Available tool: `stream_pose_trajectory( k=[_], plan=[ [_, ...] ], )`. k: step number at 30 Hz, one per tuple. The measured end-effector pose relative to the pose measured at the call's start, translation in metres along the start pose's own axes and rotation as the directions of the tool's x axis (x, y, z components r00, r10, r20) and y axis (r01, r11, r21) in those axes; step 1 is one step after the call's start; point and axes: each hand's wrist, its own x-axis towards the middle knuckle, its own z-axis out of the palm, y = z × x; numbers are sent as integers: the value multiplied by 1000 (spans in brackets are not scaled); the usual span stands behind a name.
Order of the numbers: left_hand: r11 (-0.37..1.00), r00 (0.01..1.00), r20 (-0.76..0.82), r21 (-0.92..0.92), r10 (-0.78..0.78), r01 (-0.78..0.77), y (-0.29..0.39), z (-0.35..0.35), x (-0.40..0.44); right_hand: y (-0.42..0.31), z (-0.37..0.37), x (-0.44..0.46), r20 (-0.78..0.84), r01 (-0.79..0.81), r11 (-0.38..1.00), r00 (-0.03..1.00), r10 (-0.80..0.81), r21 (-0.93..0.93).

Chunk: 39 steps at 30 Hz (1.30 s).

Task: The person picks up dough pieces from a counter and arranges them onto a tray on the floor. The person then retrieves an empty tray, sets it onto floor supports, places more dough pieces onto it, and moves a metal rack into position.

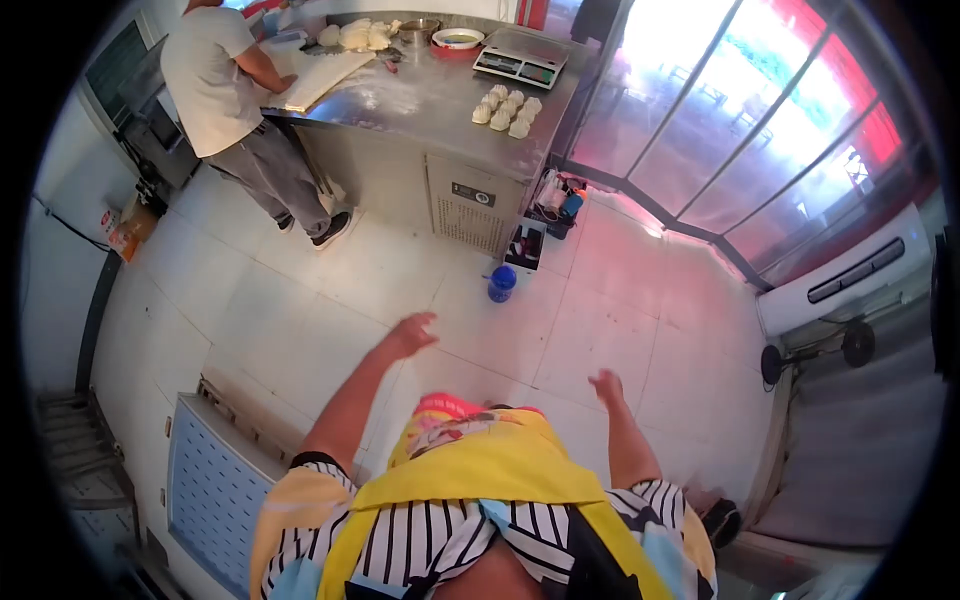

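My left hand (410, 335) hangs in the air over the tiled floor, holding nothing, its fingers loosely apart. To the other side, my right hand (605, 385) is also held out above the floor, with a finger stretched out and nothing visible in it. Between my arms shows the yellow apron (480, 470) I wear over a striped top. Nearest ahead of my hands, a blue container (501, 284) stands on the floor, touched by neither hand.
A steel counter (400, 110) ahead bears several pale dough pieces (507, 109), a scale (521, 58) and a bowl (458, 39). A co-worker (215, 85) stands at its left end by a white board (325, 80). Glass panels (700, 110) are at right; a perforated panel (220, 495) is at left.
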Motion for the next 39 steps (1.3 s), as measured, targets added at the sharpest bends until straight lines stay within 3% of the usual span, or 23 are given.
stream_pose_trajectory(
  k=[2, 3, 8, 11, 14, 17, 19, 22, 23, 25, 28, 32, 35, 38, 39],
  plan=[
    [994, 989, -109, -63, -99, 92, 14, -58, 49, -99, -56, 84, -134, 268, 963, 955, -264, 9],
    [996, 983, -160, -53, -85, 78, 16, -82, 75, -160, -93, 112, -58, 225, 947, 974, -217, 231],
    [991, 936, -330, 9, 127, -132, -19, -165, 295, -378, -171, 271, -242, 554, 723, 832, -499, 412],
    [964, 894, -368, 22, 255, -266, -10, -199, 419, -460, -179, 351, -303, 608, 725, 793, -529, 324],
    [958, 901, -326, 119, 286, -261, 10, -227, 510, -517, -196, 395, -319, 575, 773, 810, -492, 268],
    [903, 862, -274, 183, 427, -389, 24, -238, 576, -545, -197, 440, -293, 562, 793, 819, -494, 236],
    [921, 904, -206, 191, 375, -339, 30, -236, 606, -549, -189, 462, -289, 574, 804, 805, -518, 157],
    [953, 957, -150, 216, 249, -214, 30, -227, 640, -562, -175, 487, -237, 547, 814, 832, -502, 197],
    [960, 971, -140, 228, 196, -161, 28, -223, 643, -568, -170, 486, -232, 546, 800, 836, -498, 249],
    [946, 955, -118, 213, 273, -244, 14, -223, 652, -588, -169, 482, -237, 542, 762, 840, -488, 353],
    [947, 935, -168, 130, 313, -294, 18, -228, 651, -614, -183, 476, -254, 529, 848, 822, -509, 13],
    [980, 961, -193, 57, 198, -191, 27, -222, 639, -623, -190, 482, -129, 561, 825, 815, -564, -64],
    [971, 991, -81, -210, 104, -119, 38, -203, 622, -598, -165, 484, -167, 546, 837, 825, -539, -4],
    [948, 972, 24, -226, 233, -222, 50, -194, 621, -564, -180, 462, -239, 551, 833, 818, -524, 60],
    [977, 979, -49, -69, 197, -200, 54, -200, 622, -565, -196, 453, -223, 562, 825, 813, -538, 60]
  ],
)
